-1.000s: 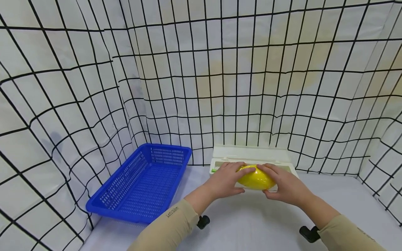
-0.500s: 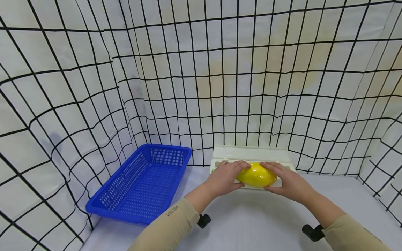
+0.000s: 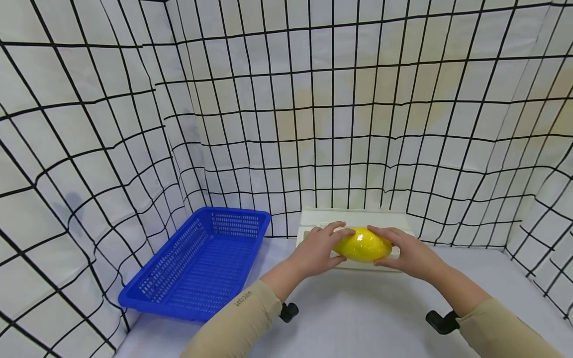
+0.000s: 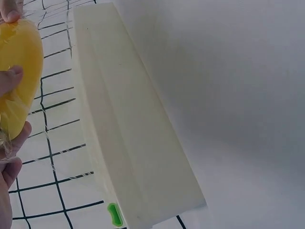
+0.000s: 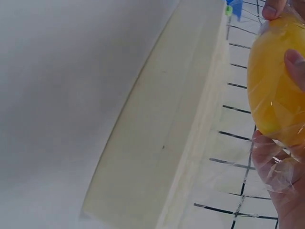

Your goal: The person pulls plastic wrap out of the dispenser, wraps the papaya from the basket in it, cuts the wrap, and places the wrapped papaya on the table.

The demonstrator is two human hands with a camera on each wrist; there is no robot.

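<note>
1. Glossy yellow oval fruit point(image 3: 361, 244), smooth skin with a highlight on top, wrapped in clear cling film point(image 5: 281, 167). It sits over the long cream plastic film dispenser box point(image 3: 353, 219) at 12 o'clock on the table, held between both hands.
2. Left hand point(image 3: 315, 251): fingers curled round the fruit's 9 o'clock end, thumb underneath.
3. Right hand point(image 3: 409, 253): fingers curled over the 3 o'clock end, gripping it too.
4. Wrist views: film is wrinkled and stretched from fruit toward the box; box is a flat-sided rectangular bar with a small green tab point(image 4: 113, 214) at one end.
5. Blue perforated plastic basket point(image 3: 197, 263), rectangular with mesh walls, at 9 o'clock of the box, near it.
6. White matte table surface point(image 3: 367, 308); backdrop is white fabric with a black grid point(image 3: 313, 99).
</note>
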